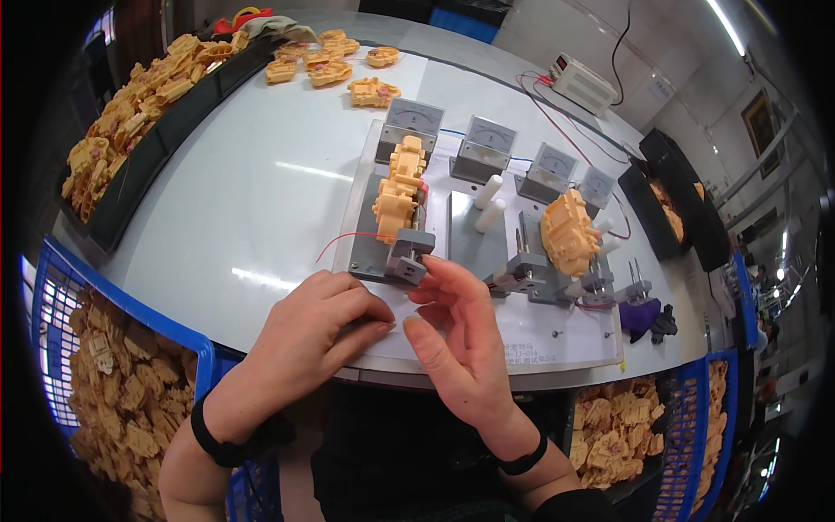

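Observation:
My left hand (322, 317) rests at the front edge of the test board (539, 352). Its fingers are curled together, and whatever they might hold is hidden. Beside it my right hand (461, 339) has thumb and fingers apart, with the index fingertip at a grey clamp block (410, 254). Behind that block, a yellow-orange plastic gear housing (400, 191) stands upright on the leftmost station, and a thin red wire (348, 235) sticks out to its left. Another yellow-orange housing (570, 233) sits on a station further right. White posts (490, 204) rise from the station between them.
Several dial meters (485, 139) line the board's back. Loose housings (329, 71) lie at the table's far side. A black bin (165, 143) full of housings is at left, blue baskets (209, 357) below. A power supply (584, 84) and a dark purple thing (639, 320) are at right.

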A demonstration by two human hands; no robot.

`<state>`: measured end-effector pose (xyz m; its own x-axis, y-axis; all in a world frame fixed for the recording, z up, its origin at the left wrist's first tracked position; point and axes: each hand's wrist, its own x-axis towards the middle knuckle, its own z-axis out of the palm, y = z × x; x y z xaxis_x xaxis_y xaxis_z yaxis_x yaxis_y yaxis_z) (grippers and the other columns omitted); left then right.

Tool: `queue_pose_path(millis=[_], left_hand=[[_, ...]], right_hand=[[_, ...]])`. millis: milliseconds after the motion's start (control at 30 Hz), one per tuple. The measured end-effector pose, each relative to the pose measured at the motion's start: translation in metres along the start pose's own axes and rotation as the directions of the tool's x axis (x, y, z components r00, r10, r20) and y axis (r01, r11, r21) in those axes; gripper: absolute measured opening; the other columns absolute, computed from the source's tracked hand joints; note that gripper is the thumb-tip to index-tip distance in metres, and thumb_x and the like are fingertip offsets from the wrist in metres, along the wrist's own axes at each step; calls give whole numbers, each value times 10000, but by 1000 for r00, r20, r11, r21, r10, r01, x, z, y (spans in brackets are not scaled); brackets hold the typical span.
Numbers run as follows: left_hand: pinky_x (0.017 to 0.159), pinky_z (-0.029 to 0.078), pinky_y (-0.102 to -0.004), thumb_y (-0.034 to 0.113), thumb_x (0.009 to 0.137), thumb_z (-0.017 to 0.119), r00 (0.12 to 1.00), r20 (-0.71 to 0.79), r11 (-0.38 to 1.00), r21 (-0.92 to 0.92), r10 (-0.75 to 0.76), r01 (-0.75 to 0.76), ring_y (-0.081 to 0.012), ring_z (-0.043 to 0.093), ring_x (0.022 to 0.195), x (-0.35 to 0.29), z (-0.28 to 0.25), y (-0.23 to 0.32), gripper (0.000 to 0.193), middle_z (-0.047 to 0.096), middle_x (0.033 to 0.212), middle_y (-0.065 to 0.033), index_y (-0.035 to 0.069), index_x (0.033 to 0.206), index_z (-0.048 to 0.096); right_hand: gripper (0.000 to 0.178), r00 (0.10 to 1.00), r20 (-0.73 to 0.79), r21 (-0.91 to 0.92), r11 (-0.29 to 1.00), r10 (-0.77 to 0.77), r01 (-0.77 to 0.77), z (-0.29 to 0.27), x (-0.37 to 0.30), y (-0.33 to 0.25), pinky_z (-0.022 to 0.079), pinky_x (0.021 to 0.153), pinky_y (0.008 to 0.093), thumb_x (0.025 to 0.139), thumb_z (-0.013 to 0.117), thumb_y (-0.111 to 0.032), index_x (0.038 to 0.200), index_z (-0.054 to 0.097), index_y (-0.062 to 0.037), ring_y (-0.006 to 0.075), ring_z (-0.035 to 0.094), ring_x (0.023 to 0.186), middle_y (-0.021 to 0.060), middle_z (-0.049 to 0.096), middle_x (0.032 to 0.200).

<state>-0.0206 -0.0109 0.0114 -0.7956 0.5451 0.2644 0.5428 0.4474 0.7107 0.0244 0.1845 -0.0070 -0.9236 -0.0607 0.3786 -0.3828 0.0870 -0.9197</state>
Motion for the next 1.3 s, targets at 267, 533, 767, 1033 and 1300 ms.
queue_pose_path(millis=[267,533,767,1033,1300], left_hand=[[803,507,-387,172,901,722,1000,11,1000,0,-1,1,-285,613,925,1,-1,0,113,644,944,-64,94,979,698],[800,500,-386,173,903,723,1000,16,1000,7,-5,5,-284,609,921,1,-1,0,112,629,914,-69,94,978,694],[801,498,-387,176,902,725,1000,19,1000,-8,-20,21,-286,606,921,0,-1,0,116,627,913,-71,96,983,697],[810,481,-389,113,855,747,1000,4,1000,-27,-1,2,-296,593,927,-1,0,2,117,626,900,-81,62,947,697],[784,467,-376,35,819,750,998,-33,997,-50,-52,51,-284,583,893,3,6,2,133,614,893,-94,25,929,675]], right_hand=[[537,1000,-7,3,1000,5,-5,0,0,0,463,982,330,976,677,-126,1456,453,-38,190,553,1136,100,542,1267],[546,1000,3,14,1000,3,-3,0,0,1,466,981,330,978,676,-128,1467,446,-47,185,558,1145,100,548,1284],[551,1000,-3,35,999,13,-13,1,-2,0,464,979,332,979,676,-133,1471,443,-49,184,562,1145,101,550,1302],[544,1000,6,7,1000,-12,12,5,1,-3,464,961,335,980,664,-150,1471,448,-60,195,566,1114,101,532,1312],[580,999,34,-12,1000,-3,4,-3,0,-4,445,1014,331,993,659,-152,1506,405,-61,173,547,1190,79,517,1382]])
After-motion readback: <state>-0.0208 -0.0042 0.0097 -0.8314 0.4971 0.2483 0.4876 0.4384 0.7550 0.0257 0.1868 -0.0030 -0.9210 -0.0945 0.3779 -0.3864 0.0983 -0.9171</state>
